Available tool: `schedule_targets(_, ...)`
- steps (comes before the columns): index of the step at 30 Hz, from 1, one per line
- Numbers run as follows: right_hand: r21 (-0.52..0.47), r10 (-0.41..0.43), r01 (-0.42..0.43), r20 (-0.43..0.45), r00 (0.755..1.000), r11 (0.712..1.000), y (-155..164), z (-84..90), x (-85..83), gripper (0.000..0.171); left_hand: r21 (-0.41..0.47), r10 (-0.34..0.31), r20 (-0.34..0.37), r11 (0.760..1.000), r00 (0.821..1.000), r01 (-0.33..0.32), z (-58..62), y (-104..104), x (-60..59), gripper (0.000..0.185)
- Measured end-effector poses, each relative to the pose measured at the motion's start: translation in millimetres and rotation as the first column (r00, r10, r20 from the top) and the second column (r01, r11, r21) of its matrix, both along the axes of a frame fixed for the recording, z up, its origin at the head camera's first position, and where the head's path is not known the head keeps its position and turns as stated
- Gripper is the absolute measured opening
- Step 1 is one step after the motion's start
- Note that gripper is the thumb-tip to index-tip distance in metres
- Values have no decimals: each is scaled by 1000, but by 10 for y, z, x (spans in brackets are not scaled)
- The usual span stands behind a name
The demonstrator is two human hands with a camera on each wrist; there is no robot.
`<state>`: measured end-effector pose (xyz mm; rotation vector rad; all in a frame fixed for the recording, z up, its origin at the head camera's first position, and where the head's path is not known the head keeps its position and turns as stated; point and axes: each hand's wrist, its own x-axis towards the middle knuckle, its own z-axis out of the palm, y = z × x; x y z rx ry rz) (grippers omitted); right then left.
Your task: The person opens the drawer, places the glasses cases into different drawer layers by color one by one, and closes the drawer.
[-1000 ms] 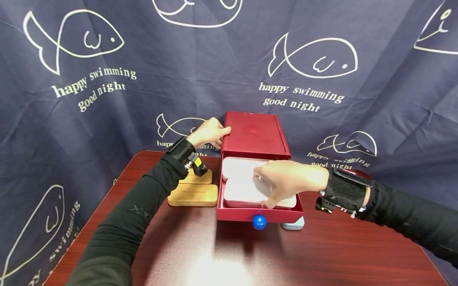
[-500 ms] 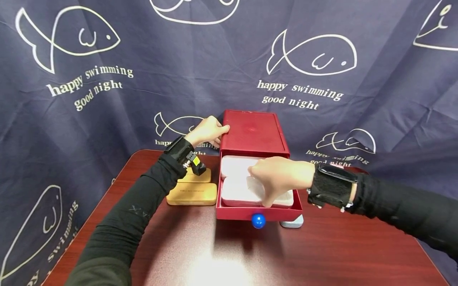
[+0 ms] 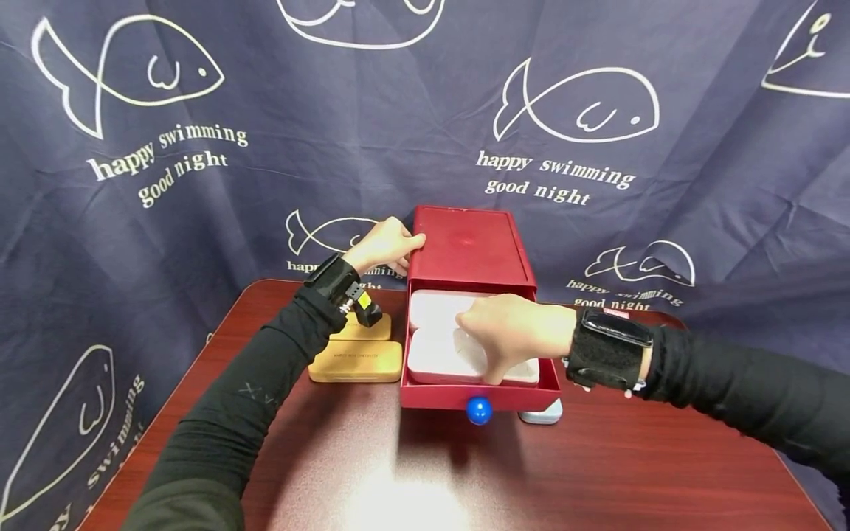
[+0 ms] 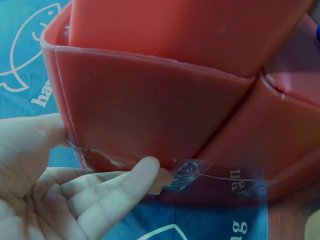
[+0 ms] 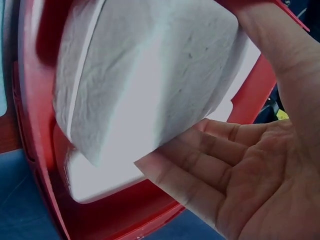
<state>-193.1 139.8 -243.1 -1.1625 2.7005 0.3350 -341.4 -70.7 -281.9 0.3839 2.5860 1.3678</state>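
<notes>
white case point(image 3: 438, 352) in the open red drawer point(image 3: 478, 398) sits slightly raised at its right end, tilted more than a second ago, as the right hand point(image 3: 514, 332) curls thumb and fingers around it. a second white case point(image 3: 434, 308) lies just behind, touching. the left hand point(image 3: 385, 245), unmoved, grips the red box point(image 3: 471, 247) at its back left corner. drawer walls hem the case on three sides; bare table point(image 3: 598, 472) lies in front, gold cases point(image 3: 357, 360) just left.
</notes>
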Motion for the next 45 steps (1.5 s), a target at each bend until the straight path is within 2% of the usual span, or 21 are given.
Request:
schedule_targets(12, 2, -8, 8, -28, 1000, 1000, 18, -140, -6, 51, 5, 2, 21, 1000, 1000, -2, -36, 3, -30, 34)
schedule_targets(17, 8, 0, 1, -41, 999, 1000, 19, -143, -11, 51, 9, 12, 11, 1000, 1000, -12, -22, -5, -41, 33)
schedule_targets(28, 64, 15, -14, -8, 1000, 998, -53, -96, -29, 49, 9, 5, 27, 1000, 1000, -5, -12, -2, -28, 34)
schedule_targets(38, 80, -7, 7, 5, 1000, 997, -97, -50, -9, 42, -2, 1, 19, 1000, 1000, -1, 5, 0, -22, 37)
schedule_targets(45, 103, -26, 25, 4, 1000, 994, -105, -58, -4, 45, -17, -3, 16, 1000, 1000, 3, 7, -6, -4, 38)
